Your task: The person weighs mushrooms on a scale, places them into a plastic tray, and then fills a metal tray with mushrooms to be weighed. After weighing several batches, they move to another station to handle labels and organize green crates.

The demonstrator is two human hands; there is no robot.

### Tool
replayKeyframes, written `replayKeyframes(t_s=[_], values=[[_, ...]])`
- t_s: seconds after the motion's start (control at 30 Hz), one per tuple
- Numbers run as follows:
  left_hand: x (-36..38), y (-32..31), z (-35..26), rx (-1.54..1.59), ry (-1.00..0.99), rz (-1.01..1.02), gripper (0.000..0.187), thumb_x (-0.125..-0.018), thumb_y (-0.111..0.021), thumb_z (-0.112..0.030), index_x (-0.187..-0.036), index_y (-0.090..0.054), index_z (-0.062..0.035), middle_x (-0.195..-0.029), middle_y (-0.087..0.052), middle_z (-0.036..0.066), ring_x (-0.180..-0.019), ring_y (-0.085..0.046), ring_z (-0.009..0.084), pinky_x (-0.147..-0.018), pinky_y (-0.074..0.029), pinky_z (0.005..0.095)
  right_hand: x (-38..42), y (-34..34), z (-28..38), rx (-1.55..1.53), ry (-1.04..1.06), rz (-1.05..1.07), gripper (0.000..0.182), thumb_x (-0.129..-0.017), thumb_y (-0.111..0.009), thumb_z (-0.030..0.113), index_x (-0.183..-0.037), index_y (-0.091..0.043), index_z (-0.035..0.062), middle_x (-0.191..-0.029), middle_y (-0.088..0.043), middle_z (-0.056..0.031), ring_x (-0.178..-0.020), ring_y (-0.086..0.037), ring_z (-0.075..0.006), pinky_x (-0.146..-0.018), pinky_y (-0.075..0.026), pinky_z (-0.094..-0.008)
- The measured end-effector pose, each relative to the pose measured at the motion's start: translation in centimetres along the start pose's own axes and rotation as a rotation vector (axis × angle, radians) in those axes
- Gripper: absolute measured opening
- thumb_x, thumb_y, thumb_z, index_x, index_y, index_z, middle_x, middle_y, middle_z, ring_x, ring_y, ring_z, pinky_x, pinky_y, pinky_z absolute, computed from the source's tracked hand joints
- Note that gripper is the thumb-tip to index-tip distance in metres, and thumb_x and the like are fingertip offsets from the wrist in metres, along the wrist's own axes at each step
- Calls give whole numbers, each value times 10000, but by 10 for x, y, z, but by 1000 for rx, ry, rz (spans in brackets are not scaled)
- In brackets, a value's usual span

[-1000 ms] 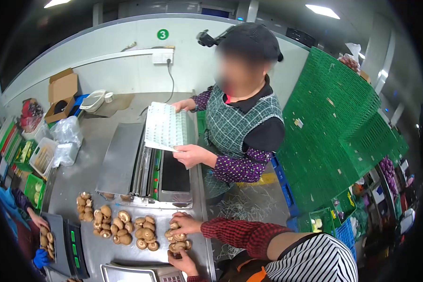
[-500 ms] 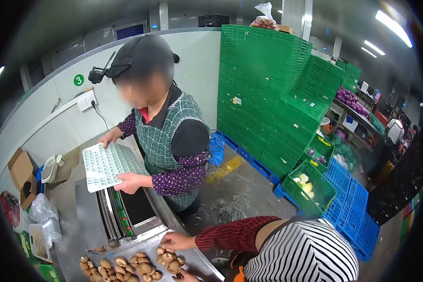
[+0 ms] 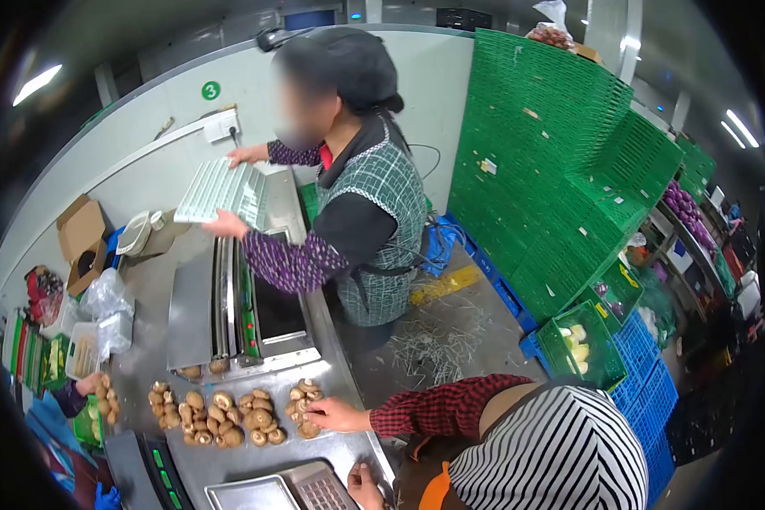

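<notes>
Neither my left hand nor my right hand shows in the head view. Several small piles of brown mushrooms (image 3: 221, 416) lie in a row on the metal table (image 3: 340, 382). A co-worker in a striped cap (image 3: 561, 442) touches the rightmost pile with one hand (image 3: 340, 415); their other hand (image 3: 364, 486) is near the table edge. Across the table, a person in a green checked apron (image 3: 382, 221) holds a stack of printed sheets (image 3: 225, 194) in both hands. At far left, another person's hand (image 3: 89, 382) is at a cluster of mushrooms (image 3: 106, 399).
A metal machine (image 3: 238, 306) stands behind the mushrooms. In front are a dark device with green displays (image 3: 161, 476), a metal tray (image 3: 255, 497) and a keypad (image 3: 325, 489). Stacked green crates (image 3: 544, 161) rise at right; a cardboard box (image 3: 81, 225) sits at left.
My view has tilted down and turned left, bringing the tray and keypad into sight. The aproned person has moved the sheets toward the wall. The left person's hand with mushrooms has appeared.
</notes>
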State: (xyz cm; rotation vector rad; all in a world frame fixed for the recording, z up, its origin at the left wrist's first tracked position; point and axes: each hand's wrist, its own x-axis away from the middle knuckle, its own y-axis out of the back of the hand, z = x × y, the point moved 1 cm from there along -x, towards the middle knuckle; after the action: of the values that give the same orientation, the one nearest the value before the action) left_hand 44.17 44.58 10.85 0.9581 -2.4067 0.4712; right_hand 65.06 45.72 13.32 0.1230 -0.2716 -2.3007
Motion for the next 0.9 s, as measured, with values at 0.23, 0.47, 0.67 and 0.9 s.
replayKeyframes(t_s=[0.23,0.47,0.67,0.9], values=[[10,30,28,32,27,-202,382,-873,-641,-347,-948,-639,27,-833,-654,126,-726,-609,235,-714,-495,353,25,-39,7,-219,-133,268,260,-931,-564,237,-927,-601,-20,-757,-627,-42,-722,-601,-101,-646,-497,-261],[11,33,52,197,-71,-216,202,-904,-596,-146,-852,-607,49,-697,-626,94,-580,-610,157,-549,-520,272,33,-49,5,-164,-118,328,284,-932,-558,261,-954,-625,-14,-759,-651,-53,-674,-594,-97,-635,-489,-263],[18,26,48,125,-10,-247,282,-900,-608,-194,-732,-629,31,-612,-605,59,-504,-544,113,-486,-445,242,30,-54,-2,-166,-157,360,272,-932,-561,250,-968,-626,-12,-760,-645,-45,-674,-600,-99,-631,-496,-259],[-49,62,100,-297,-114,125,336,-815,-699,-251,-948,-642,52,-837,-647,148,-716,-610,243,-671,-486,329,61,-14,-2,-144,4,110,303,-908,-551,285,-875,-613,-10,-678,-630,-80,-622,-600,-126,-572,-468,-311]])
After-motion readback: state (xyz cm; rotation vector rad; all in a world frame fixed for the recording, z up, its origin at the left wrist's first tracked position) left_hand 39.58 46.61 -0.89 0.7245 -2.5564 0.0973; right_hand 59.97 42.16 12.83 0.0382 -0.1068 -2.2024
